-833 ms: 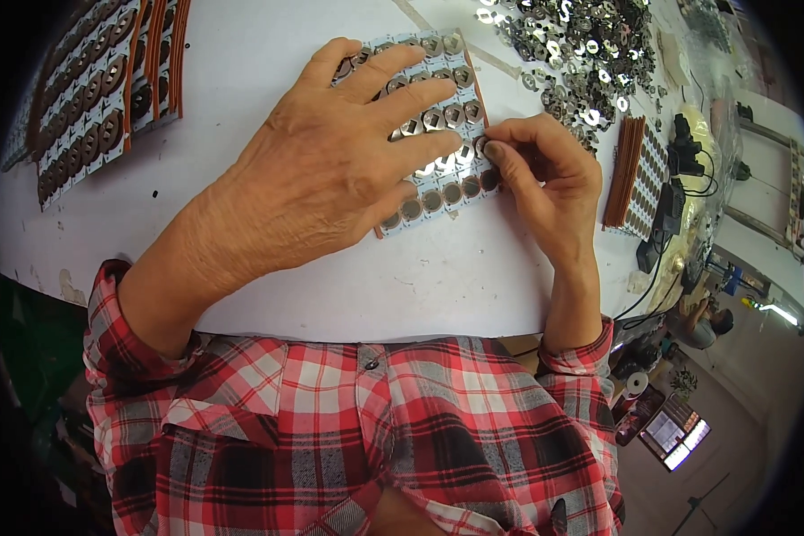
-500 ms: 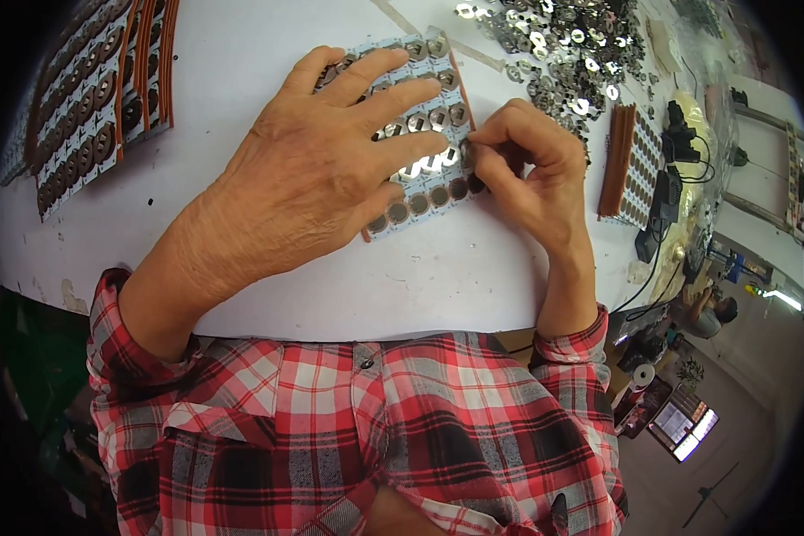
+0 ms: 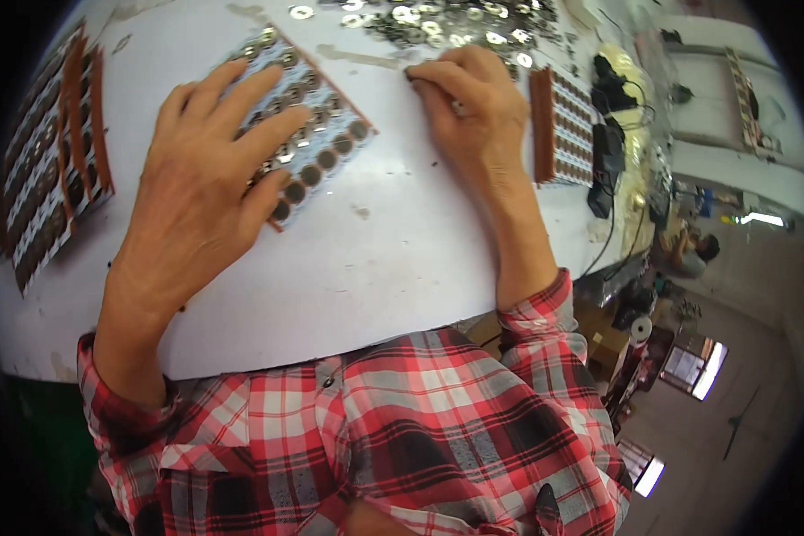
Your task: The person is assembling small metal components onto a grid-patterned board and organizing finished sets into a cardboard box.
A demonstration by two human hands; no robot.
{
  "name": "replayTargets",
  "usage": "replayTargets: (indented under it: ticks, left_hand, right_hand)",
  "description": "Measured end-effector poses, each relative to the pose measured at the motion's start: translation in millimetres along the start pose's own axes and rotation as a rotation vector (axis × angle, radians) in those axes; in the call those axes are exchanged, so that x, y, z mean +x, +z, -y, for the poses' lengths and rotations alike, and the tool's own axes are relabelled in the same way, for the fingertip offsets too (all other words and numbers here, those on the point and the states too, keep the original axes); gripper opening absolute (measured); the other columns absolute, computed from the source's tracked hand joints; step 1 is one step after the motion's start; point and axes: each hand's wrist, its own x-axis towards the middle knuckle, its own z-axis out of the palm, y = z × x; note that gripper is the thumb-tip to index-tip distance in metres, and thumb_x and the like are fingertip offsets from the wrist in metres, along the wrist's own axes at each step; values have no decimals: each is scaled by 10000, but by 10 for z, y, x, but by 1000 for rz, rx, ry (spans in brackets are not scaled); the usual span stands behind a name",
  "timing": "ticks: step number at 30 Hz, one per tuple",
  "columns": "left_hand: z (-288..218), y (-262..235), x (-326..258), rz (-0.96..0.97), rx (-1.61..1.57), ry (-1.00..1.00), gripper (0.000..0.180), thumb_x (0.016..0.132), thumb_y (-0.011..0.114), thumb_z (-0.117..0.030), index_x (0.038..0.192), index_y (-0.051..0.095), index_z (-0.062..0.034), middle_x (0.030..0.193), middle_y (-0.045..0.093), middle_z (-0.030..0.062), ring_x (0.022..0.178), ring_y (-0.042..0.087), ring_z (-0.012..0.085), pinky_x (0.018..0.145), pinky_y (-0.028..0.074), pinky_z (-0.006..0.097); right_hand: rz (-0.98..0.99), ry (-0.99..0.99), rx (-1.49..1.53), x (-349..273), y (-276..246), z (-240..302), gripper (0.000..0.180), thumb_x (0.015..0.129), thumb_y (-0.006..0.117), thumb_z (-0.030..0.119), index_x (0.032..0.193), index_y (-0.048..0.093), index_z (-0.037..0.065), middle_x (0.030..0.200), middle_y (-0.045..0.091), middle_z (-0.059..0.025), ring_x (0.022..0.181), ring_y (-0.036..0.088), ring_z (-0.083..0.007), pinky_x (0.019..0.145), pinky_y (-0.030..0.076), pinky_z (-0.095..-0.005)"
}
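Observation:
My left hand [image 3: 192, 170] lies with fingers spread over a pale blue panel [image 3: 341, 165] edged in reddish brown. Rows of round dark discs [image 3: 328, 160] show on it, some topped with shiny metal pieces [image 3: 318, 120]; my fingers hide its left part. To the right of the panel, apart from it, my right hand [image 3: 478, 107] is pinched over the white table. A tiny dark piece [image 3: 410, 73] shows at its fingertips, too small to name. Something shiny also glints between its curled fingers.
Loose shiny metal pieces [image 3: 438, 25] are heaped at the far side. A stack of similar panels [image 3: 566, 129] stands on the right, beside black adapters and cables [image 3: 607, 147]. More panels [image 3: 49, 179] lean at the left. A person [image 3: 690, 253] sits in the background at right.
The panel has shifted left and turned counterclockwise under my left hand. My right hand has come away from the panel's right edge, still pinched. The whole view has shifted somewhat.

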Motion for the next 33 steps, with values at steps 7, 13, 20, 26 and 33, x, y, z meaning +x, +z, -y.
replayTargets:
  ticks: [7,13,20,26,33]
  left_hand:
    - [-3,34,38,16,-7,11,518,779,739,-28,1292,676,-72,1459,562,178,1374,470,412,1118,380,506]
    - [8,65,39,-25,-39,22,511,780,742,-49,1286,676,-72,1438,571,180,1372,473,411,1113,380,507]
    - [14,75,17,-34,-37,18,490,791,747,-78,1276,679,-78,1442,567,181,1376,473,404,1110,382,504]
    - [8,80,-9,-41,-38,17,481,797,753,-92,1274,686,-89,1430,579,178,1379,474,400,1114,383,497]
    - [83,14,23,-46,-54,57,506,751,787,-104,1252,717,-114,1439,593,138,1389,484,352,1134,374,479]
  right_hand:
    - [127,-78,86,-22,-62,78,175,808,740,-13,957,738,79,903,695,-48,827,667,-248,699,527,-333]
    - [81,108,288,-68,-154,112,254,843,582,-143,1005,701,12,972,689,-72,852,636,-170,762,495,-268]
    - [127,233,373,-68,-195,278,149,852,660,-66,956,717,23,874,677,-4,776,593,-81,669,423,-222]
    - [177,190,250,-86,-128,393,113,860,762,-2,961,721,27,890,686,-63,722,639,-147,620,475,-261]
    - [211,431,680,-102,-239,554,153,959,679,-50,1111,698,-47,932,697,-50,779,635,-90,700,504,-218]
